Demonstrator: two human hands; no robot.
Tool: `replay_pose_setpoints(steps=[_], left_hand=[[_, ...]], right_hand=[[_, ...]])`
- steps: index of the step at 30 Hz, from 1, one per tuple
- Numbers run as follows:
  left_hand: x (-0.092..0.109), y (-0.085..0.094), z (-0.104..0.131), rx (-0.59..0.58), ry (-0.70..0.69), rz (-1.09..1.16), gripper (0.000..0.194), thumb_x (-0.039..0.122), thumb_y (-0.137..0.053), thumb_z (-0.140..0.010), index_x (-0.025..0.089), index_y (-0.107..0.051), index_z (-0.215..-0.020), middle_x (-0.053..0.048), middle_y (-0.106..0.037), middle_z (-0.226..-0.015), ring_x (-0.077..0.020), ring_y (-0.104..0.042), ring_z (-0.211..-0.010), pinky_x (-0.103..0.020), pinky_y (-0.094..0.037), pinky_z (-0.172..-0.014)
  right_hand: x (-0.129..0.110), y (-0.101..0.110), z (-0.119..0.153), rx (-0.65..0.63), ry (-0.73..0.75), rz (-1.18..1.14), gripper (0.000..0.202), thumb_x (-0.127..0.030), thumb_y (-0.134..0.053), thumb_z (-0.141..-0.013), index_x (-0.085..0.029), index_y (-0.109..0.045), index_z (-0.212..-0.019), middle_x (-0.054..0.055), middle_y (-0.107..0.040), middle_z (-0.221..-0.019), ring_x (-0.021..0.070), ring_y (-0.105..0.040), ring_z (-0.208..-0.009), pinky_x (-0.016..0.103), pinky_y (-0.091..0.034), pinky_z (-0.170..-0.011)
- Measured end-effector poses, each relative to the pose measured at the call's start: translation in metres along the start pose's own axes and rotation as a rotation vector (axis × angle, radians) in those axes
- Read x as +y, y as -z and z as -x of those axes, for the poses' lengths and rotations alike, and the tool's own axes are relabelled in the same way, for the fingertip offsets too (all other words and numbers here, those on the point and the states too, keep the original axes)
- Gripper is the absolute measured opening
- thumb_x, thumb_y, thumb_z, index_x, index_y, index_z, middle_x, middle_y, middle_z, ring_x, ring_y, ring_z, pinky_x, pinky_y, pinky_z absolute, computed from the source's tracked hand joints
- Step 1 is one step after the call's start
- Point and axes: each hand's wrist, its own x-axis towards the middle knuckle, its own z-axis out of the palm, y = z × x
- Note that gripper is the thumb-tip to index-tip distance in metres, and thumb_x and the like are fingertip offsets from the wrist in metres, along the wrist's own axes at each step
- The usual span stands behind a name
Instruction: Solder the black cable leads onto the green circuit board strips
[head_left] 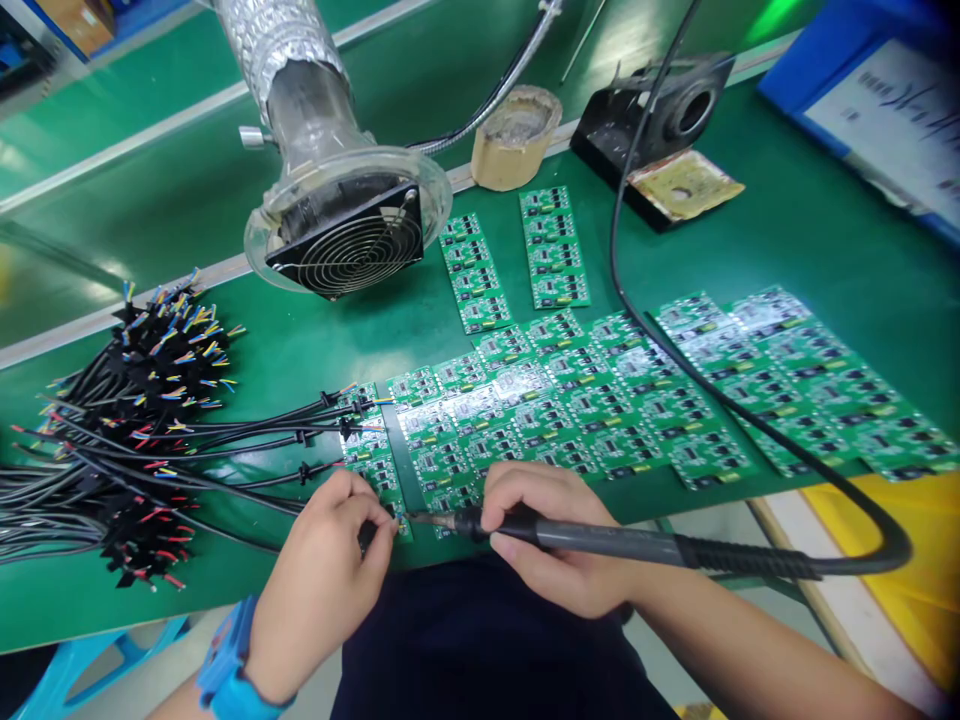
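The left hand is on the near end of a strip of green circuit boards. Its thumb and finger are close together and seem to pinch the end of a black cable, but they hide most of it. The right hand is wrapped around a soldering iron, holding it near the front like a fat pencil. The iron's thin tip points left, just beside the left fingertips. I cannot tell if it touches the board.

The step in hand looks like joining a wire to the board with the iron. The next move seems to call for a still left hand and a small, careful touch of the tip, away from the skin.

More cables lie across the same strip, and a big bundle of cables sits to the left on the green tabletop. Rows of other circuit boards lie to the right. A fan hangs above, and an iron stand is at the back.
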Motion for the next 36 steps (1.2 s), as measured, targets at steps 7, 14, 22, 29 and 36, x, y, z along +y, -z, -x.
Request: replay_pose_setpoints(steps=[7,14,22,29,36], left_hand=[[0.0036,-0.0004,-0.0022,0.018,0.011,-0.043,0.018,0.022,-0.044,-0.083,0.019,-0.054,-0.069,-0.004,-0.049,-0.083,-0.0158,-0.052,-0.076,-0.030,-0.044,-0.070],[0.0045,0.0017,-0.0031,0.009,0.003,-0.073,0.017,0.020,-0.044,-0.082,0.019,-0.054,-0.068,-0.004,-0.050,-0.083,-0.0156,-0.053,-0.075,-0.030,-0.045,-0.070],[0.0047,0.0007,-0.0016,0.009,0.026,-0.083,0.017,0.021,-0.044,-0.083,0.019,-0.055,-0.070,-0.004,-0.048,-0.085,-0.0159,-0.053,-0.076,-0.032,-0.046,-0.071],[0.0026,-0.0003,-0.0012,0.030,0.004,-0.080,0.019,0.024,-0.044,-0.084,0.019,-0.056,-0.070,-0.006,-0.047,-0.093,-0.0183,-0.054,-0.085,-0.032,-0.047,-0.076],[0.0038,-0.0005,-0.0001,0.052,-0.012,-0.069,0.021,0.024,-0.041,-0.087,0.019,-0.057,-0.075,-0.007,-0.049,-0.093,-0.0172,-0.055,-0.082,-0.031,-0.047,-0.074]], right_hand=[[0.0011,-0.0004,0.0001,-0.004,-0.003,0.013,0.013,-0.010,-0.050,-0.070,-0.019,-0.051,-0.079,-0.002,-0.051,-0.059,0.0101,-0.049,-0.052,0.022,-0.039,-0.049],[-0.0055,0.0056,-0.0017,0.134,-0.037,-0.081,0.011,-0.012,-0.047,-0.071,-0.020,-0.052,-0.076,-0.001,-0.049,-0.060,0.0120,-0.049,-0.051,0.024,-0.040,-0.047],[-0.0026,0.0017,-0.0047,0.139,-0.031,-0.086,0.008,-0.013,-0.047,-0.072,-0.020,-0.051,-0.074,-0.002,-0.049,-0.058,0.0114,-0.047,-0.050,0.025,-0.039,-0.047],[-0.0011,0.0014,-0.0044,0.102,-0.055,-0.028,0.007,-0.014,-0.048,-0.072,-0.019,-0.052,-0.073,-0.002,-0.049,-0.057,0.0105,-0.046,-0.049,0.023,-0.038,-0.045],[-0.0003,-0.0011,-0.0049,0.089,-0.047,0.012,0.006,-0.014,-0.049,-0.073,-0.019,-0.052,-0.074,-0.002,-0.051,-0.058,0.0106,-0.048,-0.049,0.023,-0.039,-0.047]])
